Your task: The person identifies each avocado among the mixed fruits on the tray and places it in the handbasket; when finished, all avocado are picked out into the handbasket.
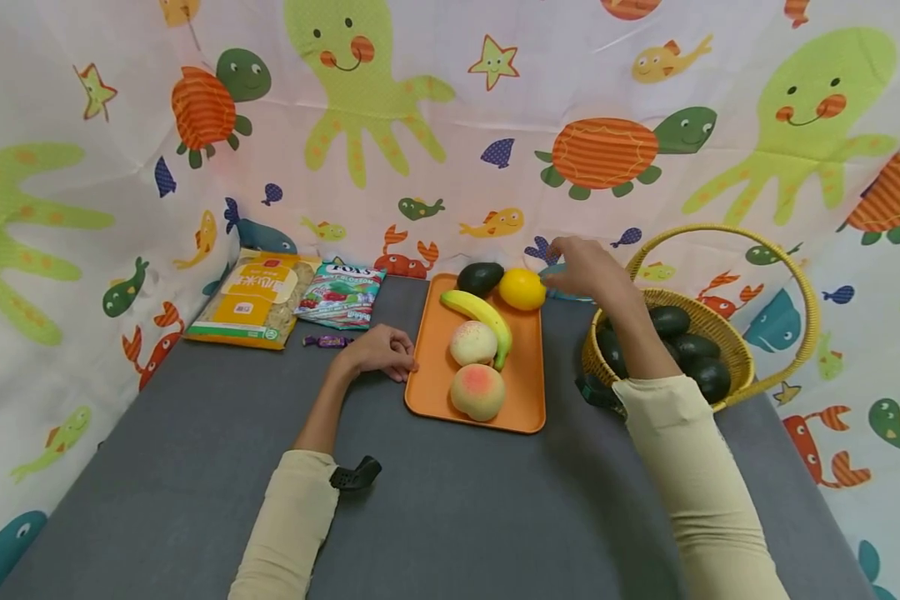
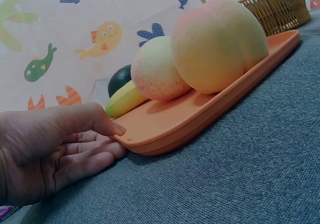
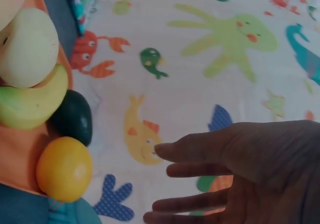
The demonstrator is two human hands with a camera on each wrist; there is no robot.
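My left hand (image 1: 381, 352) pinches the left edge of an orange tray (image 1: 429, 398); in the left wrist view the thumb (image 2: 116, 128) lies on the rim, with the other fingers lower against its side. On the tray lie a dark green avocado (image 1: 480, 278), a yellow lemon-like fruit (image 1: 522, 289), a banana (image 1: 477, 310), a pale peach (image 1: 473, 343) and a larger pink-topped peach (image 1: 477, 392). Held in the air right of the yellow fruit, my right hand (image 1: 587, 268) has extended, spread fingers and nothing in them.
To the right stands a yellow wicker basket (image 1: 742, 363) with a tall handle, holding several avocados (image 1: 696, 348). A yellow grain bag (image 1: 258, 298), a green candy bag (image 1: 342, 296) and a purple-wrapped candy (image 1: 327, 341) lie left of the tray. A patterned curtain (image 1: 450, 133) borders the table.
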